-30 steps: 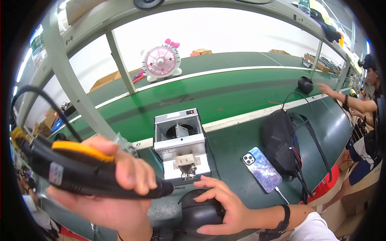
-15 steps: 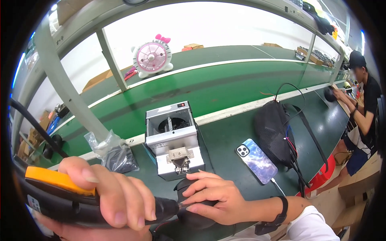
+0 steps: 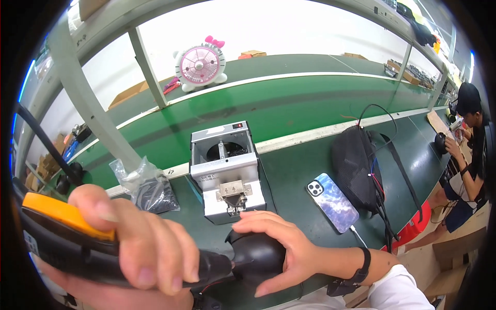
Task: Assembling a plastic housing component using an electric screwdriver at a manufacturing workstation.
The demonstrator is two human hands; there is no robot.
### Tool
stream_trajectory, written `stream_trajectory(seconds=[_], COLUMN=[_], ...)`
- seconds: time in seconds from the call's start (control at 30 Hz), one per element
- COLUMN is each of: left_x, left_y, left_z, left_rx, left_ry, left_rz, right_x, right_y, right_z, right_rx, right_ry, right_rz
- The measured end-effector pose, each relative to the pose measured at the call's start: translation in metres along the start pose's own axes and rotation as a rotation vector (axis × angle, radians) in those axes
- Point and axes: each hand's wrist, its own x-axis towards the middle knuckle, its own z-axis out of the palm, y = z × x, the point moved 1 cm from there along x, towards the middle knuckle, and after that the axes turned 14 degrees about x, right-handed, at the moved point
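My left hand [image 3: 150, 243] is wrapped round a black power screwdriver [image 3: 206, 268] with an orange lever [image 3: 67, 214]. The tool lies sideways, its tip against the left side of a dark, rounded plastic housing [image 3: 258, 256]. My right hand [image 3: 294, 243] cups that housing from the right, fingers over its top and thumb at its lower edge. Just beyond stands a silver screw feeder [image 3: 222, 173], dark screws in its bowl. A clear plastic bag [image 3: 152, 191] of small black parts lies to the feeder's left. A thin red wire shows below the screwdriver.
A phone [image 3: 333, 202] in a marbled blue case, with a white cable, lies to the right beside a black mesh bag [image 3: 356, 170] with loose wires. Behind runs a green belt [image 3: 305, 113]; a pink-and-white fan [image 3: 200, 64] stands past it. At far right a co-worker [image 3: 470, 139] handles a black part.
My right hand's fingers have lifted and spread wider round the housing, uncovering more of it. The screwdriver tip stays against it. The view has shifted slightly.
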Motion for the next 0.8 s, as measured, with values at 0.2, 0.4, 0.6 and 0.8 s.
stream_trajectory(seconds=[0.2, 0.4, 0.6, 0.8], left_x=[0.001, -0.006, -0.004, -0.005], left_y=[-0.004, -0.006, -0.015, -0.017], left_z=[0.010, 0.020, 0.016, 0.022], left_rx=[-0.032, 0.020, 0.006, 0.030], left_ry=[0.019, -0.002, -0.054, -0.009], left_rz=[-0.109, -0.169, -0.236, -0.246], right_x=[0.003, 0.000, -0.001, -0.003], right_y=[0.005, 0.010, 0.007, 0.010], right_z=[-0.004, 0.014, 0.005, 0.010], right_rx=[0.012, 0.069, 0.029, 0.027], right_ry=[-0.277, -0.241, -0.296, -0.264], right_rz=[0.066, 0.092, 0.070, 0.072])
